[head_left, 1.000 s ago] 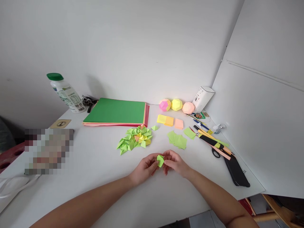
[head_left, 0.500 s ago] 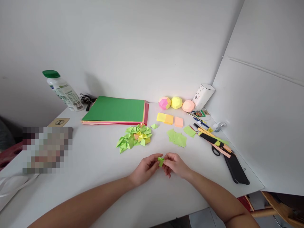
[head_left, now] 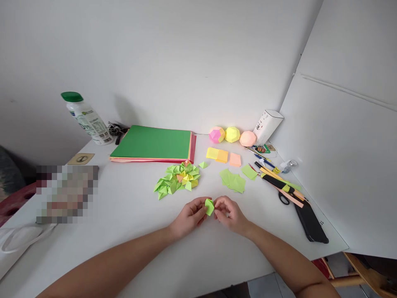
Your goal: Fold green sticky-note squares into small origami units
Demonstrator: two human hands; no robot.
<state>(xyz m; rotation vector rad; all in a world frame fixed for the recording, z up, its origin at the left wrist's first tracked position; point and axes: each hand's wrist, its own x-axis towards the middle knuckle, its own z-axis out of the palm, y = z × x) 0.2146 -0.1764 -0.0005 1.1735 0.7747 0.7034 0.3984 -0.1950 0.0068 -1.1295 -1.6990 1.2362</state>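
A small folded piece of lime-green paper (head_left: 209, 207) is held up over the white table. My left hand (head_left: 190, 216) pinches its left side between thumb and fingers. At its right edge, my right hand (head_left: 231, 213) is closed, with curled fingertips touching the paper. Beyond my left hand lies a heap of folded paper pieces (head_left: 170, 182), mostly green with some yellow and orange. One more green folded piece (head_left: 203, 164) sits apart from the heap. Flat green paper squares (head_left: 235, 182) are spread beyond my right hand.
Along the wall stand a white bottle (head_left: 89, 123), a stack of coloured sheets (head_left: 151, 142), several faceted paper balls (head_left: 232, 134) and a white paper tube (head_left: 269, 126). Yellow, orange and peach note pads (head_left: 235, 159) lie before them. Right: a cutter (head_left: 276, 182), scissors (head_left: 283, 198), black phone (head_left: 312, 223).
The green paper has turned, so a broader face shows. My right fingers have shifted from gripping over its front to its right edge. The view has swung slightly left.
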